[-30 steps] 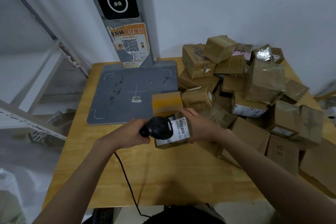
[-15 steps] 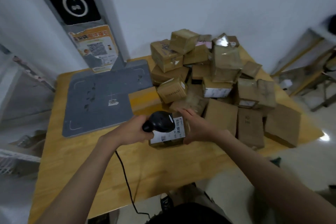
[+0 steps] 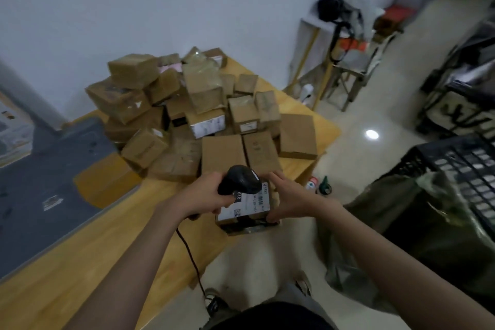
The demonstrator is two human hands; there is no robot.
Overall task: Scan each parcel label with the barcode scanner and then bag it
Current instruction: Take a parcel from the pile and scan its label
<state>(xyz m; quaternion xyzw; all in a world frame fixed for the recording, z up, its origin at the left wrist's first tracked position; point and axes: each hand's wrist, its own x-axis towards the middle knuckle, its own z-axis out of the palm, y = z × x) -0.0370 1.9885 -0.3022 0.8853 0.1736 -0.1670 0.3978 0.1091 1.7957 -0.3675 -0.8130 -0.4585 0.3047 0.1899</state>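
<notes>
My left hand grips a black corded barcode scanner, its head over the white label of a small cardboard parcel. My right hand holds that parcel by its right side, just past the front right edge of the wooden table. A heap of brown cardboard parcels covers the far right part of the table. An open dark green bag sits on the floor to my right, below the parcel's level.
A grey scanning pad lies on the table's left. A black plastic crate stands behind the bag. Small bottles stand on the floor by the table. A stool and shelves are along the far wall.
The view has swung right toward the bag and floor. Both hands have carried the scanner and parcel from over the table to its right front edge.
</notes>
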